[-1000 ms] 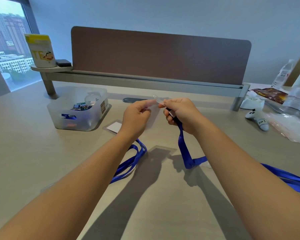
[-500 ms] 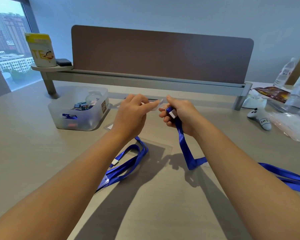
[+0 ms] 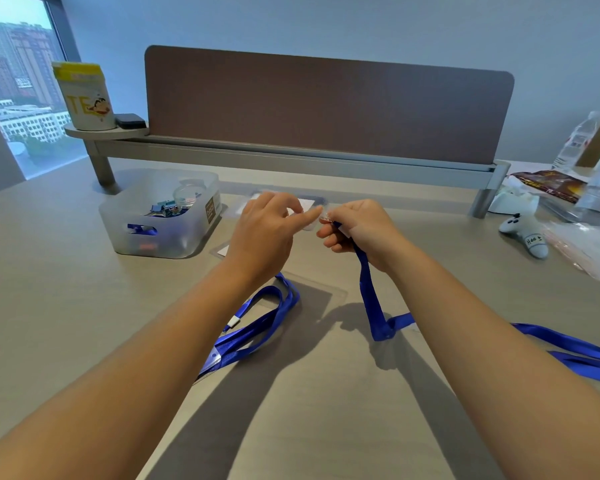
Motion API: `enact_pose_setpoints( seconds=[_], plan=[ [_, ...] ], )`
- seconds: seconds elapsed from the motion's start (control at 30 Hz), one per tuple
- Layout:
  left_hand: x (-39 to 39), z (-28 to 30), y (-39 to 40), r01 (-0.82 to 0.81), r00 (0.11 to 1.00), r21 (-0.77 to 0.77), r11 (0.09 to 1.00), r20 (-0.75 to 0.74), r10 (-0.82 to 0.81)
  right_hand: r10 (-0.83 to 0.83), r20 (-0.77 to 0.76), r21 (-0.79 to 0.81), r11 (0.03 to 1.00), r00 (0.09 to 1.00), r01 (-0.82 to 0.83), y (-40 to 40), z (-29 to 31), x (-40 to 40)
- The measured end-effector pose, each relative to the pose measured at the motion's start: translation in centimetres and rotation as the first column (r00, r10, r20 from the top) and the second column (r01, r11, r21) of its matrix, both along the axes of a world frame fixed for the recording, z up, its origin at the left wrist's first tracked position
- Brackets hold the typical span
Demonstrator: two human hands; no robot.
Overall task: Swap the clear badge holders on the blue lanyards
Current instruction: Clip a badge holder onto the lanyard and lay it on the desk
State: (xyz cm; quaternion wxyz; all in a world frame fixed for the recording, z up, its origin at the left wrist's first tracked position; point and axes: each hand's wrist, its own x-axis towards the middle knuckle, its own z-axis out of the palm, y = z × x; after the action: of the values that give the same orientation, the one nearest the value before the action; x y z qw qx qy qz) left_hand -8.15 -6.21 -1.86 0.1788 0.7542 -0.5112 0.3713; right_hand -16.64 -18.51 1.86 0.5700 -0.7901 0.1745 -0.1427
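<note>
So your right hand (image 3: 355, 230) pinches the lanyard (image 3: 371, 299) clip, left hand (image 3: 267, 230) pinches the clear holder (image 3: 303, 216) beside it; next, probably thread it on.

The pale wood-grain tabletop (image 3: 66, 306) carries a frosted storage bin (image 3: 160, 220) at centre left, a coiled blue lanyard (image 3: 257, 323) lower centre, a second lanyard strap (image 3: 568, 351) trailing right, and a white game controller (image 3: 525, 233) at right.
</note>
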Motion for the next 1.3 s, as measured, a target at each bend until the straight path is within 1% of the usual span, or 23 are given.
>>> enact_pose_setpoints(
  seconds=[0.03,0.1,0.13,0.2,0.23,0.27,0.33,0.37,0.43,0.57,0.67,0.83,0.97,1.07,1.2,1.3],
  plan=[
    [-0.2,0.1,-0.1,0.009,0.998,-0.008,1.0,-0.068,-0.01,0.005,0.01,-0.025,1.0,1.0,-0.005,0.0,0.0,0.1],
    [-0.8,0.7,-0.3,-0.005,0.957,0.009,1.0,-0.29,0.008,0.012,0.028,-0.058,0.998,1.0,-0.011,0.1,0.0,0.3],
    [-0.9,0.9,-0.4,-0.016,0.917,0.041,0.999,-0.399,0.031,0.012,0.034,-0.067,0.998,0.999,-0.01,0.1,0.0,0.3],
    [-1.0,1.7,-0.6,0.023,0.803,0.078,0.997,-0.595,0.029,0.007,0.035,-0.096,0.995,0.999,-0.004,0.0,0.0,0.4],
    [-1.2,2.1,-0.7,0.059,0.737,0.042,0.997,-0.676,-0.015,0.006,0.034,-0.111,0.994,0.999,-0.002,0.0,-0.1,0.4],
    [-1.3,2.6,-0.7,0.084,0.668,-0.031,0.996,-0.74,-0.08,0.007,0.037,-0.125,0.992,0.999,-0.002,0.0,-0.1,0.5],
    [-1.4,3.2,-1.0,0.072,0.547,-0.17,0.983,-0.817,-0.182,0.011,0.044,-0.16,0.987,0.999,-0.003,0.1,-0.1,0.5],
    [-1.3,3.5,-1.1,0.048,0.514,-0.203,0.978,-0.834,-0.198,0.014,0.048,-0.18,0.984,0.999,-0.005,0.1,-0.1,0.5],
    [-1.1,3.9,-1.4,0.013,0.492,-0.194,0.981,-0.853,-0.175,0.02,0.06,-0.2,0.98,0.998,-0.008,0.1,0.0,0.5],
    [-0.9,4.4,-1.7,-0.005,0.499,-0.102,0.995,-0.862,-0.086,0.027,0.06,-0.253,0.967,0.998,-0.011,0.1,-0.1,0.4],
    [-1.0,4.9,-1.6,-0.017,0.503,-0.074,0.997,-0.862,-0.056,0.022,0.089,-0.296,0.955,0.996,0.005,0.2,-0.2,0.4],
    [-0.9,5.1,-1.6,-0.037,0.596,-0.05,0.998,-0.803,-0.018,-0.026,0.154,-0.3,0.951,0.988,0.072,0.5,-0.4,0.5],
    [-0.8,4.8,-1.4,-0.053,0.679,-0.045,0.998,-0.734,0.003,-0.055,0.161,-0.299,0.949,0.985,0.102,0.8,-0.5,0.8],
    [-0.7,4.4,-1.2,-0.044,0.712,-0.052,0.998,-0.702,-0.005,-0.071,0.156,-0.322,0.939,0.985,0.119,1.1,-0.6,0.9],
    [-0.6,3.9,-1.1,-0.04,0.751,-0.049,0.998,-0.66,-0.003,-0.126,0.119,-0.416,0.894,0.985,0.165,1.3,-1.0,1.4],
    [-0.5,3.6,-1.1,-0.038,0.773,-0.069,0.997,-0.634,-0.014,-0.136,0.134,-0.448,0.875,0.982,0.182,1.4,-1.2,1.6]
  ],
)
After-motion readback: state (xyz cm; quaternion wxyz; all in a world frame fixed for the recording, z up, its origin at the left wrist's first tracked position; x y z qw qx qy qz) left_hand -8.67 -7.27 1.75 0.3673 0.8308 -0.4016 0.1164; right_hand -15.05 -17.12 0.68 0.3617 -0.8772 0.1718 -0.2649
